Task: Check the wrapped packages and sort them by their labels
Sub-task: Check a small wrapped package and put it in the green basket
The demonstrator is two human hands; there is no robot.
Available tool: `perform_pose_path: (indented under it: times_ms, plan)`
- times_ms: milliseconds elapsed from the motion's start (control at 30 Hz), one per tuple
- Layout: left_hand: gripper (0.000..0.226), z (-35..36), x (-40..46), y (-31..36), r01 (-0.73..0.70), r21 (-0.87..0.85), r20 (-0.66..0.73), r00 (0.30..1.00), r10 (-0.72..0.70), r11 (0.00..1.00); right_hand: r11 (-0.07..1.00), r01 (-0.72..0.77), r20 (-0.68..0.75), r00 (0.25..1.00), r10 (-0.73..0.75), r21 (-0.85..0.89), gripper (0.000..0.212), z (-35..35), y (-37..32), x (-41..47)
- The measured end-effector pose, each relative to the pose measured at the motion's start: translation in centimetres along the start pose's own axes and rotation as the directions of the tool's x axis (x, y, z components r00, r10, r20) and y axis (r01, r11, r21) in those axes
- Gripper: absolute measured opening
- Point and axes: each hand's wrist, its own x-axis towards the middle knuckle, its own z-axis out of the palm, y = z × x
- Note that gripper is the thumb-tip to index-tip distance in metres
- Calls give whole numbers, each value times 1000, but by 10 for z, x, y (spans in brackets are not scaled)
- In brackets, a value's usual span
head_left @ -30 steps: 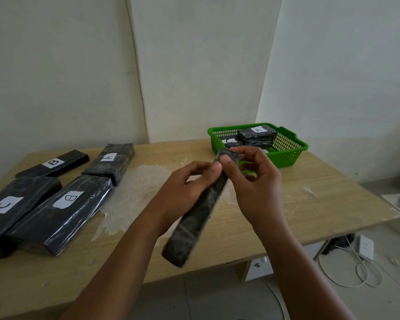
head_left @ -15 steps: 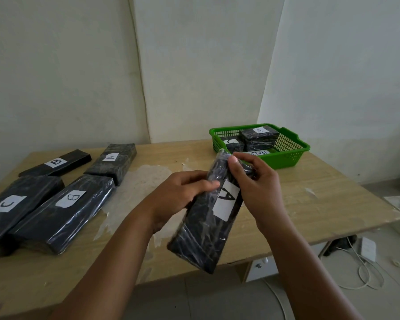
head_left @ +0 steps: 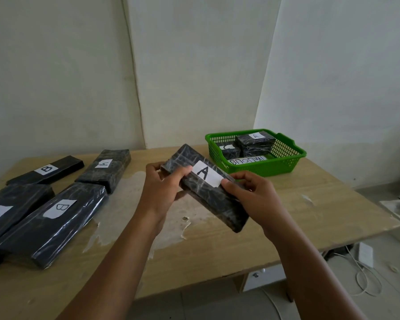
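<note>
Presently, left to right: sorted packages lie on the surface, one marked A at the back. The left hand and right hand grip the held package above it, label A up, its long axis slanting from far-left to near-right. The green basket stands farthest right.

Tabletop layout: four packages lie at the left, namely the C package nearest the left edge, the large B package just right of it, the thin B package and A package behind them. The basket stands at the right rear and contains packages. Between them, the held package is above the tabletop, left hand at its far end, right hand at its right side.
</note>
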Motion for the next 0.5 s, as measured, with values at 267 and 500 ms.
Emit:
perform_pose_path:
  times_ms: [267, 500]
  plan:
    - [112, -16, 33, 3, -353, 537, 457, 885, 87, 766, 987, -49, 61, 996, 59, -151, 5, -37, -8, 45]
    - [94, -2, 69, -2, -565, 708, 531, 822, 208, 425, 980, -40, 135, 989, 67, -194, 17, -54, 5, 87]
